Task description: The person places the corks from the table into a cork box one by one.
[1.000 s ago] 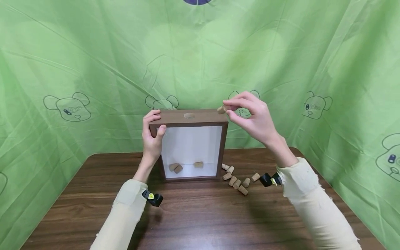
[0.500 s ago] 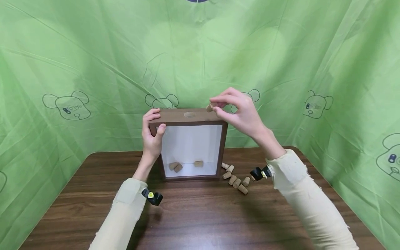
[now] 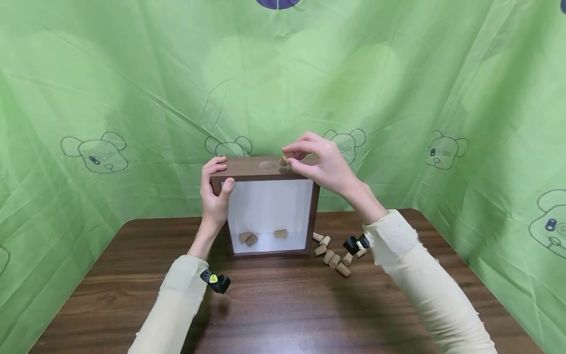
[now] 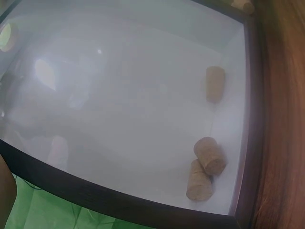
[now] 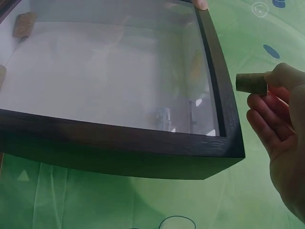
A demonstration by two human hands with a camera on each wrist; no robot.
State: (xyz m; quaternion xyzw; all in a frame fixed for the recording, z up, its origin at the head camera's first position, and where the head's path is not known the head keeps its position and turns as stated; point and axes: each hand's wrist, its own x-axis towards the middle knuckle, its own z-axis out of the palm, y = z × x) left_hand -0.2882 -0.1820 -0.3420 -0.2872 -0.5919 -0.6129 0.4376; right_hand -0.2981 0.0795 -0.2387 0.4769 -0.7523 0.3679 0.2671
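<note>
The box (image 3: 245, 166) is brown, white inside; the corks (image 3: 343, 269) are tan, perhaps speckled; dark grain streaks the brown counter (image 3: 274, 300); bear outlines (image 3: 107, 153) pattern the far green cloth (image 3: 283, 83).

"What sort of place is this?"
"A curtained booth: light-green fabric drapes (image 3: 265, 88), printed with round-eared cartoon heads (image 3: 103, 157), hang behind and on both sides of a dark-brown wood-grain counter (image 3: 274, 305)."
"In a home or a lab?"
"Cannot tell; the drapes fill the background. Small black wrist cameras (image 3: 220, 283) suggest a recording set-up."
</note>
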